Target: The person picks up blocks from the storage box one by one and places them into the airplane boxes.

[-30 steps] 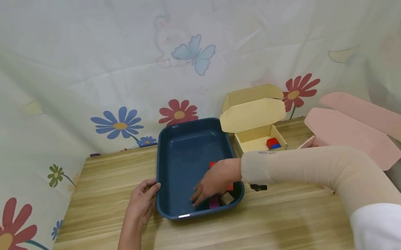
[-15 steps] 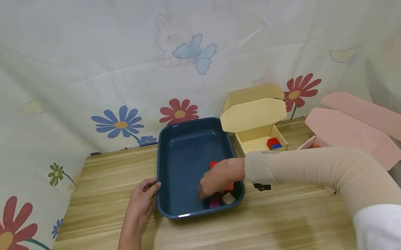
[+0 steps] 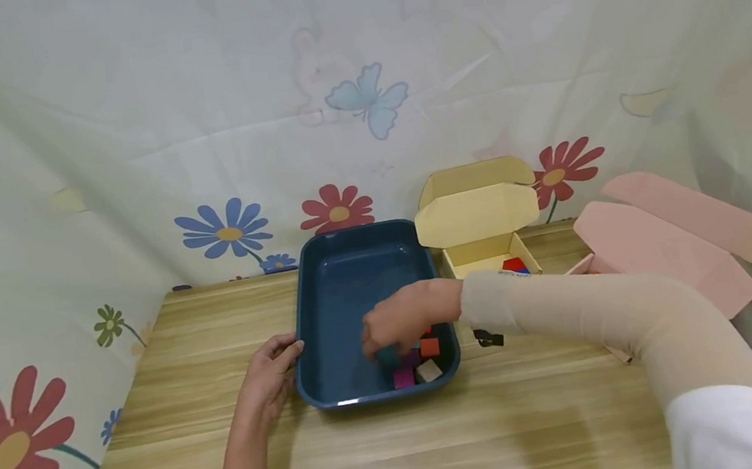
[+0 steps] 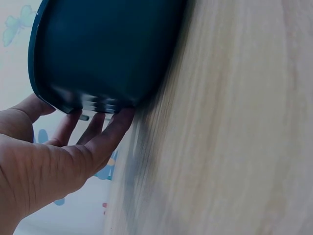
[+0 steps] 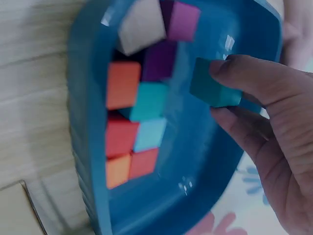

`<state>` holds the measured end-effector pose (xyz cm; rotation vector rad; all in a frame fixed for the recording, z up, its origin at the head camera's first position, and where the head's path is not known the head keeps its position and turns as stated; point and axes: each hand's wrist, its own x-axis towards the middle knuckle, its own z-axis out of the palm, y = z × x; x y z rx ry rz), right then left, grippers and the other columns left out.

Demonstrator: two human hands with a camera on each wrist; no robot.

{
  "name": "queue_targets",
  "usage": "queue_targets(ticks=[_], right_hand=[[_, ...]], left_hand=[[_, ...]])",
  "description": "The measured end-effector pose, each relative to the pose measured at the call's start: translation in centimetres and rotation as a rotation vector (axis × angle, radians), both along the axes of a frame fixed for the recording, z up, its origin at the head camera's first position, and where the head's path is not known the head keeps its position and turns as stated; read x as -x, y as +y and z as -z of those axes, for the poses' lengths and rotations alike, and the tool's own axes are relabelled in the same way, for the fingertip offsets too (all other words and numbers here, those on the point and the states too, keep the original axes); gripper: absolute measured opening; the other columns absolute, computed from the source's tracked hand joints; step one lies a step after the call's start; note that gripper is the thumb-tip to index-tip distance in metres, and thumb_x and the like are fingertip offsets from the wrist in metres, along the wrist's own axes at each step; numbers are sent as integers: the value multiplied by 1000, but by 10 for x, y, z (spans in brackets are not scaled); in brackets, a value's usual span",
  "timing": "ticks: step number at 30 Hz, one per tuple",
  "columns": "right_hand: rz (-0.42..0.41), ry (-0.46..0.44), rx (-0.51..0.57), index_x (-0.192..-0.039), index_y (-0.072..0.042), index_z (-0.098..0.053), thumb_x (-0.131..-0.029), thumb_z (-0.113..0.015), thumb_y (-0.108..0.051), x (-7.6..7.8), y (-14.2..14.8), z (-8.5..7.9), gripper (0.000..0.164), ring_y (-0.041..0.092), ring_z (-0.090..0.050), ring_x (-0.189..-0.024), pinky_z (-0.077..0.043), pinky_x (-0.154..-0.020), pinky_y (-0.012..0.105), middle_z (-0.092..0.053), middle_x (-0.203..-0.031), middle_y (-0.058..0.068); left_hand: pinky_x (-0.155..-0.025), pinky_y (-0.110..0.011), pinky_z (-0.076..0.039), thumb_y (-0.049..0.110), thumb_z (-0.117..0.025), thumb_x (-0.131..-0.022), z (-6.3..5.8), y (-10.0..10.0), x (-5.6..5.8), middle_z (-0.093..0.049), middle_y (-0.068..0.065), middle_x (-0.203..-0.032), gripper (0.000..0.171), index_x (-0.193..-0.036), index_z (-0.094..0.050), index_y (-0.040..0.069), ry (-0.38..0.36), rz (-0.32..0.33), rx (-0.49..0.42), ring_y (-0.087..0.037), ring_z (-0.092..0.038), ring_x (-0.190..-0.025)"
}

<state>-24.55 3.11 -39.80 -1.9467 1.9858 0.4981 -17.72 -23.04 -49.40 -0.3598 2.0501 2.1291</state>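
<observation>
A deep blue plastic tray point(image 3: 349, 299) stands on the wooden table. At its left side my left hand point(image 3: 270, 374) grips the rim, thumb over the edge and fingers point(image 4: 115, 129) against the outer wall. My right hand point(image 3: 408, 316) is inside the tray, pinching a teal cube block point(image 5: 215, 84) between thumb and fingers. Along the tray's right side lie other blocks: a pale wooden one point(image 5: 143, 27), a magenta one point(image 3: 403, 378), a purple one point(image 5: 160, 61), an orange one point(image 5: 123, 84), a light blue one point(image 5: 150, 134) and several more in red, orange and teal.
Behind the right forearm, an open yellow box point(image 3: 476, 215) holds red and blue blocks point(image 3: 514, 265). Farther right is an open pink box point(image 3: 663, 252), partly hidden by the arm. A patterned cloth point(image 3: 252, 125) hangs behind the table.
My right hand has closed its fingers on the teal cube and risen slightly, uncovering more blocks near the tray's front right corner. The left hand stays on the rim.
</observation>
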Motion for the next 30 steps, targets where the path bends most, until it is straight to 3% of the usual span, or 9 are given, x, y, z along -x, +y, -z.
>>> queue_targets(ticks=[5, 13, 21, 30], right_hand=[[34, 66, 178, -136, -16, -63, -97, -66, -13, 9, 6, -16, 40, 19, -50, -126, -48, -100, 23, -64, -134, -1], [89, 199, 435, -138, -13, -63, -95, -61, -12, 18, 24, -33, 42, 19, -52, -122, -47, -100, 23, -62, -135, 3], [160, 186, 505, -137, -11, -63, -96, -67, -18, 28, 50, -44, 41, 22, -56, -116, -50, -97, 29, -66, -129, 4], [217, 174, 495, -133, -10, -65, -98, -69, -19, 41, 78, -41, 37, 25, -58, -114, -52, -95, 33, -68, -128, 7]], left_hand=[[-75, -27, -57, 9, -59, -102, 0, 1, 1, -61, 1, -104, 36, -134, -49, -5, 0, 4, 3, -10, -60, -91], [-76, -27, -57, 10, -58, -103, 1, 1, 1, -61, -1, -108, 39, -137, -47, -6, -4, 6, 10, -11, -61, -94], [-75, -26, -57, 9, -58, -103, 3, 1, 2, -60, -1, -106, 39, -137, -47, -6, 1, -3, 2, -11, -60, -92], [-76, -25, -57, 9, -58, -103, 1, 1, 1, -59, -2, -109, 42, -139, -44, -7, 0, 7, -1, -11, -58, -93]])
